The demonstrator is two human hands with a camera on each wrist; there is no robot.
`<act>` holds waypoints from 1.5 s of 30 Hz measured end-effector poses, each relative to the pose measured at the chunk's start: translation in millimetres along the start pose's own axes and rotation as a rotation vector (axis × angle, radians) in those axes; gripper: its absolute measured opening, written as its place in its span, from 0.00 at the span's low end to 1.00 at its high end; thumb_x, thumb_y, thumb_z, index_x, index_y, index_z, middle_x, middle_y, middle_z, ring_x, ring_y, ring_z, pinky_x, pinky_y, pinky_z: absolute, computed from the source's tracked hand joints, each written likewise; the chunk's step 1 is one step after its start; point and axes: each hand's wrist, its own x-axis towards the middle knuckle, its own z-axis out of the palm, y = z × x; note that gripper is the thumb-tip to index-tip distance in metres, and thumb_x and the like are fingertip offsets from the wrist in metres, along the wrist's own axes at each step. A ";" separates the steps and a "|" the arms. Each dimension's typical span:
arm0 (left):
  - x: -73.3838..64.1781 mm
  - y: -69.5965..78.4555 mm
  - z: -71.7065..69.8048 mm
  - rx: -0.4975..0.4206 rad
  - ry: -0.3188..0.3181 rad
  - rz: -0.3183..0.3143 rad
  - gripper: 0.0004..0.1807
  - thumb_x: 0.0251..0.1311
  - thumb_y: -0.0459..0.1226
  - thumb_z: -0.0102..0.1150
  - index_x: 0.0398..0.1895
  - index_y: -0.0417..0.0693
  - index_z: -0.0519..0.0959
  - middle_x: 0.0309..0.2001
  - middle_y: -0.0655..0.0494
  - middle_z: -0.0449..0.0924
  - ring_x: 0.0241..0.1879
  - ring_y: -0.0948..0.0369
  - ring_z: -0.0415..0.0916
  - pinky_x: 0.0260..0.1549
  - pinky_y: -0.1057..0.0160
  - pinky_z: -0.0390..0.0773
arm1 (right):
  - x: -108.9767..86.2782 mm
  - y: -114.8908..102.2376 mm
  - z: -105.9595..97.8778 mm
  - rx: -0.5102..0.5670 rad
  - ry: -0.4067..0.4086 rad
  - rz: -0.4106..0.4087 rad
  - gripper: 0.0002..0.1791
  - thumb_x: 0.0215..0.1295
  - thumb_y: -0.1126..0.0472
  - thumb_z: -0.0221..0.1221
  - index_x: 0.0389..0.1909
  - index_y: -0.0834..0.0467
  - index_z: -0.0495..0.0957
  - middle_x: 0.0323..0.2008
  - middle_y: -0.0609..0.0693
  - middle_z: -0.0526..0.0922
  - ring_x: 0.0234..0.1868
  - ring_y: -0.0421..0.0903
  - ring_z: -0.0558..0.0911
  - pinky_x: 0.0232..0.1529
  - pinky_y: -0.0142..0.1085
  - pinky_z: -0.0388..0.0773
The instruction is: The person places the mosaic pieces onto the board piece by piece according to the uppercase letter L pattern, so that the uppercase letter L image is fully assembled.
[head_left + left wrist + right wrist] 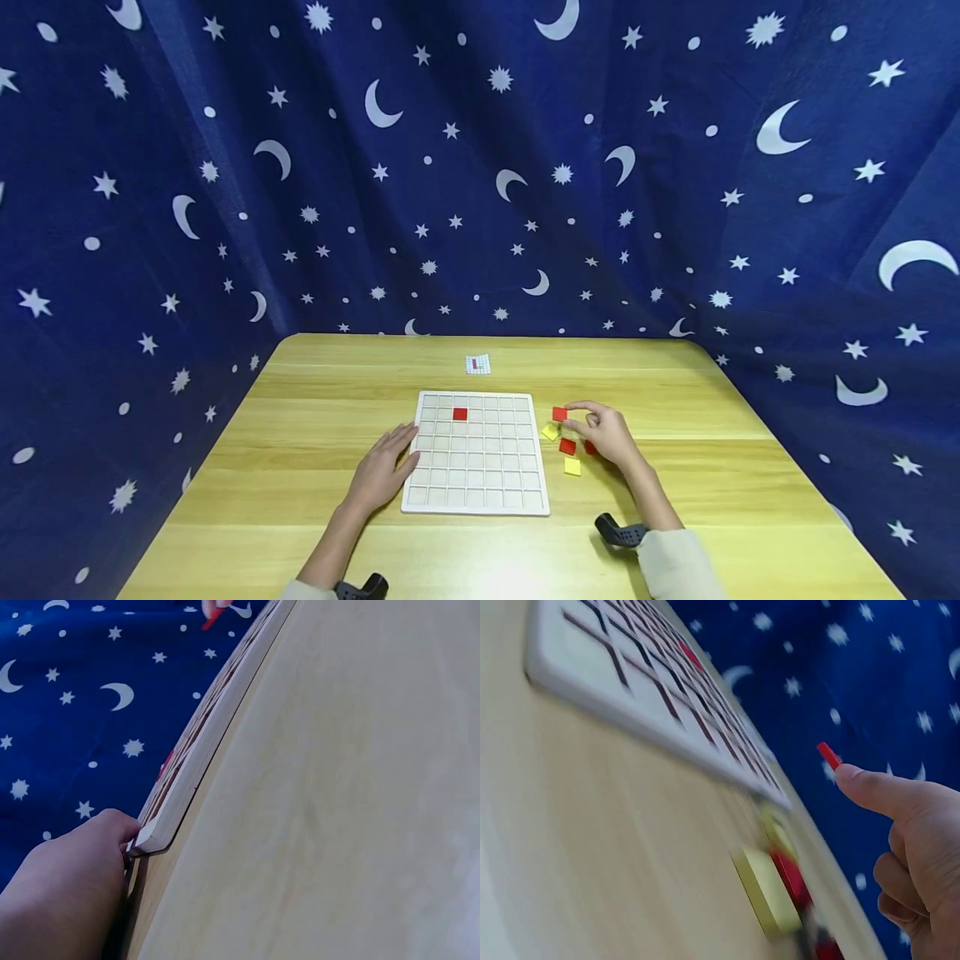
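On the white grid board point(476, 459), a single red tile point(461, 414) is set, in the second row from the far edge, third column from the left; the other cells are bare, so the laying looks barely begun. Right of the board, the right hand point(611, 435) pinches a second red tile point(559, 413) between thumb and index finger, off the table and not yet in a cell. Below it, also right of the board, lie loose yellow tiles point(572, 467) and red tiles point(567, 447), some partly hidden by the hand, all apparently unused so far. The left hand point(377, 473) rests at the board's left edge, fingers extended, thumb apart. Beyond the far edge lies a small printed grid card point(477, 364), too small to read exactly.
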 end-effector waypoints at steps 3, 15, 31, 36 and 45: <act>1.1 -0.2 -0.6 -0.010 0.011 0.001 0.25 0.63 0.44 0.53 0.61 0.43 0.70 0.62 0.51 0.68 0.63 0.53 0.61 0.65 0.54 0.56 | 2.6 -19.7 14.1 0.012 0.003 -0.050 0.16 0.53 0.54 0.66 0.42 0.55 0.81 0.10 0.41 0.53 0.12 0.34 0.51 0.12 0.30 0.53; 0.3 1.6 -0.3 -0.023 -0.008 -0.032 0.24 0.62 0.43 0.54 0.61 0.46 0.71 0.63 0.52 0.66 0.64 0.53 0.59 0.66 0.55 0.55 | 13.3 -74.2 95.8 0.019 -0.042 -0.212 0.14 0.54 0.56 0.66 0.42 0.56 0.82 0.09 0.37 0.54 0.12 0.32 0.50 0.11 0.26 0.49; 0.2 -0.7 1.3 -0.025 -0.009 -0.031 0.25 0.61 0.43 0.54 0.62 0.47 0.70 0.63 0.52 0.67 0.64 0.53 0.59 0.66 0.56 0.54 | 20.4 -88.5 134.0 -0.100 -0.038 -0.219 0.13 0.54 0.54 0.65 0.39 0.56 0.83 0.08 0.36 0.56 0.12 0.34 0.52 0.11 0.30 0.51; 1.0 -0.3 0.6 -0.023 -0.014 -0.033 0.25 0.61 0.44 0.54 0.62 0.46 0.70 0.63 0.52 0.66 0.64 0.53 0.59 0.66 0.55 0.54 | 21.3 -90.9 131.8 -0.120 -0.077 -0.207 0.16 0.54 0.52 0.65 0.42 0.55 0.83 0.07 0.37 0.58 0.12 0.35 0.53 0.11 0.30 0.54; -0.1 -0.2 0.5 -0.019 -0.007 -0.027 0.25 0.61 0.43 0.55 0.61 0.46 0.70 0.63 0.52 0.67 0.64 0.53 0.60 0.65 0.55 0.55 | 9.6 -86.9 117.0 -0.035 -0.059 -0.183 0.13 0.53 0.55 0.66 0.40 0.53 0.83 0.09 0.37 0.56 0.13 0.32 0.51 0.12 0.27 0.52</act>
